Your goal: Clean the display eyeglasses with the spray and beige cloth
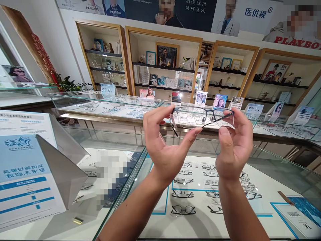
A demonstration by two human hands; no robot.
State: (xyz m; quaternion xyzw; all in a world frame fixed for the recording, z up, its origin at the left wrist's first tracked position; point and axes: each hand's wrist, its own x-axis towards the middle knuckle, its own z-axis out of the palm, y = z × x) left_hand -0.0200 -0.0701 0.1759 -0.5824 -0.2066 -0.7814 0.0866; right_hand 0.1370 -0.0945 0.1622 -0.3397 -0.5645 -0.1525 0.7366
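Note:
A pair of eyeglasses (206, 111) with a dark half-rim frame is held up in front of me, above a glass display case. My left hand (167, 145) is closed on one end of it, the index finger at the frame's upper corner and the thumb beneath. At the other end, my right hand (233, 144) pinches the frame between thumb and fingers. The temple arms are folded at least partly inward behind the lenses, and a small tag seems to hang inside the left lens. Below my wrists, several more eyeglasses (183, 210) lie in rows inside the case.
Nearby on the left stand folded blue-and-white cards (22, 177) on the glass. A second display counter (120, 118) with upright advertising cards runs across the room. Behind it are wood-framed wall shelves (164, 63). A leaflet (292, 214) lies at the lower right.

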